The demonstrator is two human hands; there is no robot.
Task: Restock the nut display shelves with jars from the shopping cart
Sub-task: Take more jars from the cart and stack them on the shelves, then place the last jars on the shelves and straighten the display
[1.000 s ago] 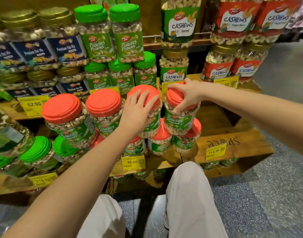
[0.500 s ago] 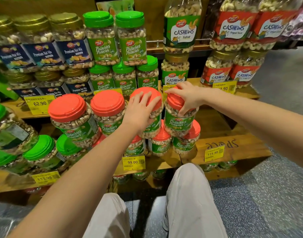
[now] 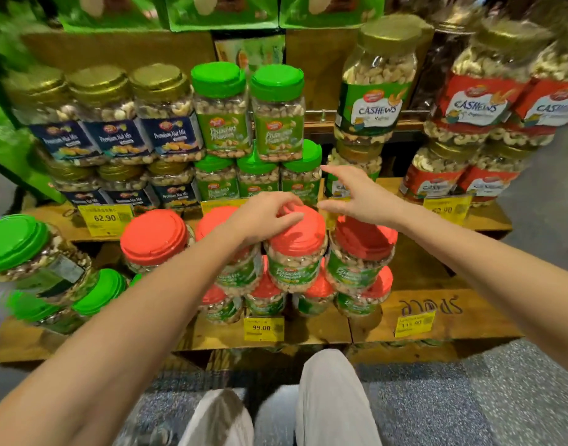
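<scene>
**A:** Where is your left grip?

**B:** My left grip (image 3: pixel 263 217) sits on top of a red-lidded pistachio jar (image 3: pixel 300 244). The fingers are bent over the lid and their tips press on it. Motion blur hides how firmly I clamp it.

**A:** And where is that jar?

**B:** It stands in the upper row of red-lidded jars on the lower wooden shelf (image 3: pixel 437 317). It rests on the smaller red-lidded jars (image 3: pixel 263 294) below, just above the yellow 99.00 price tag (image 3: pixel 264 329).

**A:** What about the right grip?

**B:** My right grip (image 3: pixel 356 201) hangs in the air with its fingers spread loose and has hold of nothing. It is above the end jar (image 3: pixel 363 243), the one just beside the jar under my left grip, and does not touch it.

**A:** What is behind them?

**B:** One shelf up are the green-lidded pistachio jars (image 3: pixel 277 117), stacked two high. The gold-lidded nut mix jars (image 3: pixel 166 123) stand to their left and the cashew jars (image 3: pixel 377 101) to their right. My knees, in pale trousers (image 3: pixel 331 400), show at the bottom, over the speckled floor (image 3: pixel 501 397).
</scene>
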